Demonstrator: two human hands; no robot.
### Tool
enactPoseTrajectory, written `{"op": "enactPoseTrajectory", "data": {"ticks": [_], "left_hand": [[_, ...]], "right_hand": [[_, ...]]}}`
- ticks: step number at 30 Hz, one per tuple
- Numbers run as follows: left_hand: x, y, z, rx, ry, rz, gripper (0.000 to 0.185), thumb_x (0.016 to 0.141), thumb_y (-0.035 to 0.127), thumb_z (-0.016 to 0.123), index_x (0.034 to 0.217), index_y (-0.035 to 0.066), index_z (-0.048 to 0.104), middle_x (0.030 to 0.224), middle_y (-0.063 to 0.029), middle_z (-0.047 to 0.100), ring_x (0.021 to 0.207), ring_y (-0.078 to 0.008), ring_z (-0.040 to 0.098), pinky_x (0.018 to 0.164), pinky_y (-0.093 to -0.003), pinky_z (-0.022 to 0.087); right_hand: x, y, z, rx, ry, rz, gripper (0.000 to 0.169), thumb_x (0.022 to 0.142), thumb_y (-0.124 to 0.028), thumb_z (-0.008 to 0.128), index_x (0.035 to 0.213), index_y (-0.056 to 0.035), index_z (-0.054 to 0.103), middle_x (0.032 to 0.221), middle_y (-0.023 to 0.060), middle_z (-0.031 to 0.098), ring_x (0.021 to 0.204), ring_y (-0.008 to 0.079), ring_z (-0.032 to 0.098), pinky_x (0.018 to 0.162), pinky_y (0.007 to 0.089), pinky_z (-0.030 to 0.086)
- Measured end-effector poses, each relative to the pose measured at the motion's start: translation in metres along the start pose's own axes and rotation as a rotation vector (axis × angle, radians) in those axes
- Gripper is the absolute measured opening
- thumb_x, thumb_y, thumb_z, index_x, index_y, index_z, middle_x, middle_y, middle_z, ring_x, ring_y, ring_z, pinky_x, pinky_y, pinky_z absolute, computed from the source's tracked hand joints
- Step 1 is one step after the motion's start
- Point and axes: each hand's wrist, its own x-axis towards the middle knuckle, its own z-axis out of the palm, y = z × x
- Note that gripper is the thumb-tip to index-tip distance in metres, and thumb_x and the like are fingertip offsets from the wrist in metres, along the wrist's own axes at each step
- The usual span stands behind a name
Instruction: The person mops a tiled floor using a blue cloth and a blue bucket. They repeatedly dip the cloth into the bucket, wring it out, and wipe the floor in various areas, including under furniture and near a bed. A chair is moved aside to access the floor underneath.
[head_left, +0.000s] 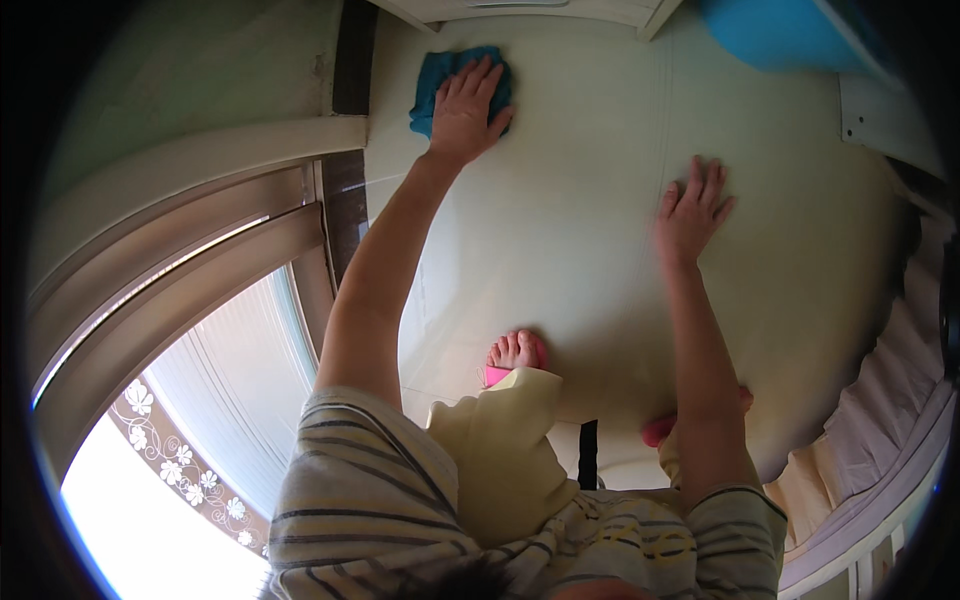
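My left hand (469, 109) lies palm down on a blue-green cloth (442, 71), pressing it flat against the pale floor (570, 210). Its fingers stretch over the cloth and the thumb points out to the right. The cloth is near the dark skirting at the upper left. Farther right, my right hand (694, 217) rests on the bare floor with fingers spread and holds nothing. Between and below the arms, a foot in a pink slipper (517, 371) shows; part of the other slipper (658, 431) appears beside my right forearm.
White furniture (525, 10) stands at the top edge. A blue object (780, 34), partly cut off, is at the upper right. Along the left run a dark skirting (347, 202) and a window frame (187, 292). A pleated bed skirt (877, 420) hangs on the right.
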Motion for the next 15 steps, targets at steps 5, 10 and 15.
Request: {"op": "enactPoseTrajectory", "data": {"ticks": [5,10,15], "left_hand": [[-0.012,-0.085,0.017,0.057,0.238,-0.284,0.042,0.08,0.022,0.061,0.118,0.009,0.051,0.118,-0.0101,0.053,0.106,-0.0323,0.047,0.083,-0.0515,0.039],[0.052,-0.141,-0.01,0.008,0.481,-0.426,0.047,0.082,0.026,0.06,0.123,0.008,0.046,0.123,-0.0209,0.046,0.111,-0.0404,0.042,0.085,-0.0559,0.037],[0.006,-0.1,0.022,0.125,0.18,-0.319,0.069,0.082,0.033,0.058,0.14,0.011,0.029,0.142,-0.0223,0.028,0.126,-0.0445,0.029,0.098,-0.0554,0.033]], "right_hand": [[0.01,-0.029,-0.009,0.014,-0.015,-0.018,0.049,0.09,-0.029,0.047,0.135,-0.0127,0.036,0.146,0.0136,0.024,0.138,0.0289,0.018,0.107,0.0603,0.007],[0.011,-0.051,0.01,-0.01,-0.055,-0.033,0.05,0.089,-0.029,0.047,0.135,-0.0134,0.035,0.146,0.0136,0.025,0.138,0.0288,0.018,0.107,0.0601,0.007],[0.014,-0.049,0.007,-0.071,-0.049,-0.019,0.051,0.088,-0.03,0.046,0.136,-0.0137,0.034,0.145,0.0134,0.026,0.138,0.0288,0.019,0.107,0.0598,0.006]]}}
